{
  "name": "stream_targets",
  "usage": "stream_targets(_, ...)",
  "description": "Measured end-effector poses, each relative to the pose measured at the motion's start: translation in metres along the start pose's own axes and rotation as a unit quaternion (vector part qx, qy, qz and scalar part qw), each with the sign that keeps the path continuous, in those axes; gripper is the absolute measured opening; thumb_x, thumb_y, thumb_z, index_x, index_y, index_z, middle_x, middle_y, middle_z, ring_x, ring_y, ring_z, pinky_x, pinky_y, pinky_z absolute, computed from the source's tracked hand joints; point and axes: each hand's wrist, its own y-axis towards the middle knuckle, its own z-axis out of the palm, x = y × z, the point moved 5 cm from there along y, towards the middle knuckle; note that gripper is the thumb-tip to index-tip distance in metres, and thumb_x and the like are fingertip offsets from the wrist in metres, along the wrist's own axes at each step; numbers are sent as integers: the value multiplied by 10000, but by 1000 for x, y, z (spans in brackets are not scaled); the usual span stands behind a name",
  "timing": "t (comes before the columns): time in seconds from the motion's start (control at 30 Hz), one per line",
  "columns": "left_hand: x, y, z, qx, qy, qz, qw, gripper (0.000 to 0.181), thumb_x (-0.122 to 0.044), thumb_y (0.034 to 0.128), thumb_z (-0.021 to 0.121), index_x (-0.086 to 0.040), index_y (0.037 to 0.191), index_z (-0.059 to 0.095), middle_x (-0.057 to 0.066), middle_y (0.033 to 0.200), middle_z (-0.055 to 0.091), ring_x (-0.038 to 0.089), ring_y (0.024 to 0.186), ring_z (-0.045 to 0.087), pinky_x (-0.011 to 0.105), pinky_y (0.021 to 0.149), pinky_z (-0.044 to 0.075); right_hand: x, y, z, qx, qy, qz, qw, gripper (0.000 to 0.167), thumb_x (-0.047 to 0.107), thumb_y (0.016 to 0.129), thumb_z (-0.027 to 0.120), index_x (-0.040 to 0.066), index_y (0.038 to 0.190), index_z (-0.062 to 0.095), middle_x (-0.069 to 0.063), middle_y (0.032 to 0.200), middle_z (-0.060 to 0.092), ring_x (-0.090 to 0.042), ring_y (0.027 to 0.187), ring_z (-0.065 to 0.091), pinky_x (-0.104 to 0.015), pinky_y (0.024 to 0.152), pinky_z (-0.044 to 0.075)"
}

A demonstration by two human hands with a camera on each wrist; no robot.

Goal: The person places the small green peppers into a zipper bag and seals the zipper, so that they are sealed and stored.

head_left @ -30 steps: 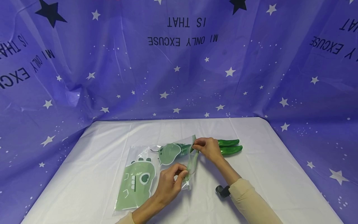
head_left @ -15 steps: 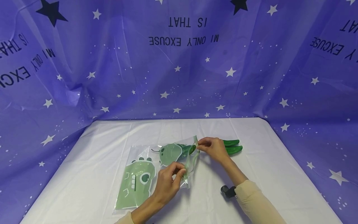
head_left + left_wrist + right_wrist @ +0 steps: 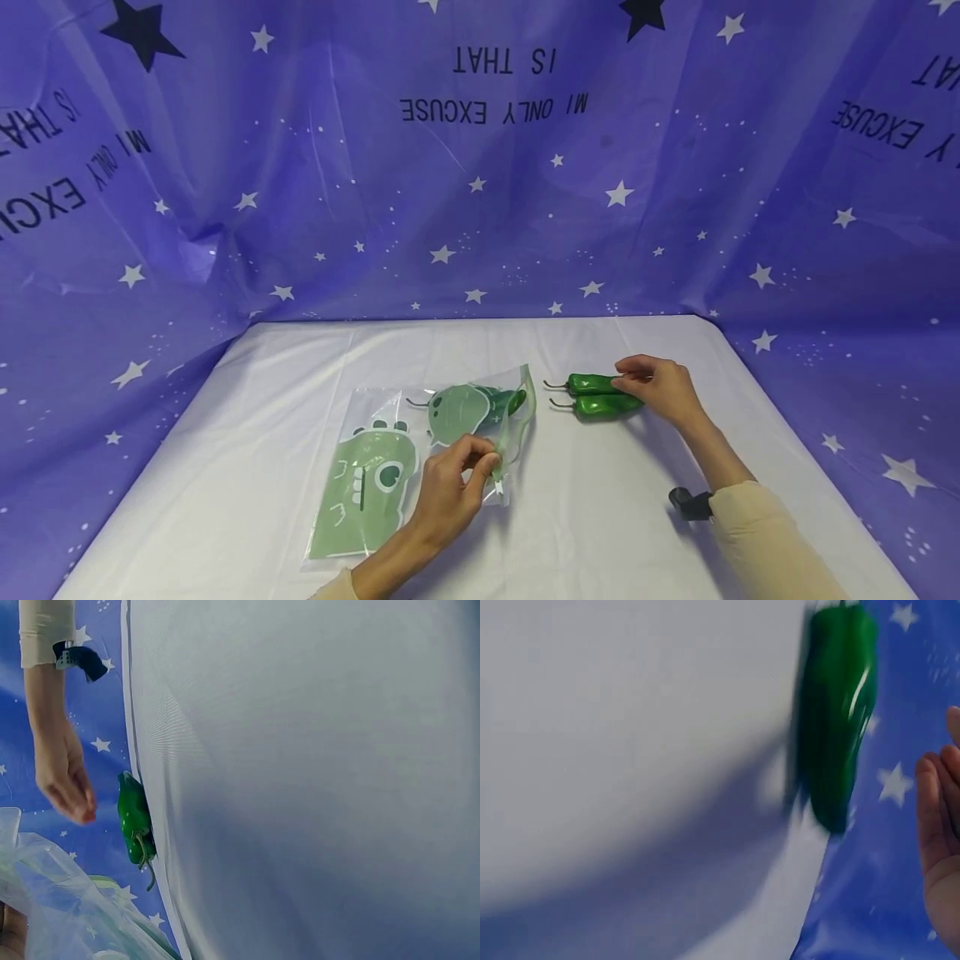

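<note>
At the mouth of a clear zip bag [image 3: 517, 450] with green cartoon print, my left hand [image 3: 450, 487] pinches the near corner beside the white slider. Inside that bag lies a green pepper [image 3: 514, 402], partly behind the print, its tip close to the opening and its stem to the left. Two more green peppers, a far one [image 3: 588, 383] and a near one [image 3: 600, 407], lie side by side to the right. Over their right ends hovers my right hand [image 3: 663, 390], fingers loosely bent and holding nothing. The right wrist view shows one pepper [image 3: 836, 712] apart from the fingers [image 3: 930, 817].
A second printed clear bag [image 3: 367, 492] lies flat at the left, beside the held bag. White cloth [image 3: 750, 417] covers the table. Purple star-patterned fabric [image 3: 480, 233] hangs behind and at both sides. A black wrist device [image 3: 690, 504] sits at my right sleeve.
My right hand has let go of the bag's far edge and moved right to above the two loose peppers, uncovering their stems. My left hand has stayed nearly still on the bag.
</note>
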Motion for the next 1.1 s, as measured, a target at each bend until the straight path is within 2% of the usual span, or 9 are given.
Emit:
stream_targets(0.13,0,0,-2,1,3,-39,10000,99,3,845,686,-34,894,609,21,782,652,124,692,655,166,648,532,-26,-8,-13,145,-419,109,9990,340,245,804,770,32,1056,686,-100,884,710,-278,837,676,-433,786,491)
stream_targets(0.27,1,-1,-2,-4,27,-59,10000,126,25,827,695,-37,892,608,20,776,649,121,687,652,165,645,531,-45,-15,-16,426,-657,328,9964,375,258,823,747,1,1083,665,-148,920,706,-328,873,666,-498,813,450)
stream_targets(0.5,1,-2,-1,8,25,-73,10000,143,38,817,699,-39,894,605,18,769,644,119,685,649,167,642,531,-63,-20,-8,961,-676,635,9910,361,326,844,720,44,1066,682,-98,952,709,-277,857,657,-431,750,474)
stream_targets(0.73,1,-2,0,21,20,-106,9999,107,4,845,686,-44,898,607,16,775,643,120,694,648,171,650,532,-64,-19,-6,896,-496,698,9923,311,279,862,706,39,1059,683,-86,907,707,-235,815,642,-367,717,465)
stream_targets(0.97,4,-4,1,17,34,-189,9998,95,-4,849,685,-37,892,607,21,778,646,125,694,650,172,647,533,-67,-20,0,876,210,1073,9901,324,279,864,710,11,1043,671,-88,918,704,-133,814,606,-265,709,466)
stream_targets(1.1,-1,0,-1,-63,2,-187,9998,138,70,810,689,-2,880,595,51,775,641,162,692,658,188,656,542,-67,-18,2,892,561,1138,9879,331,271,859,715,-2,1039,661,-85,894,701,-126,804,606,-230,685,470)
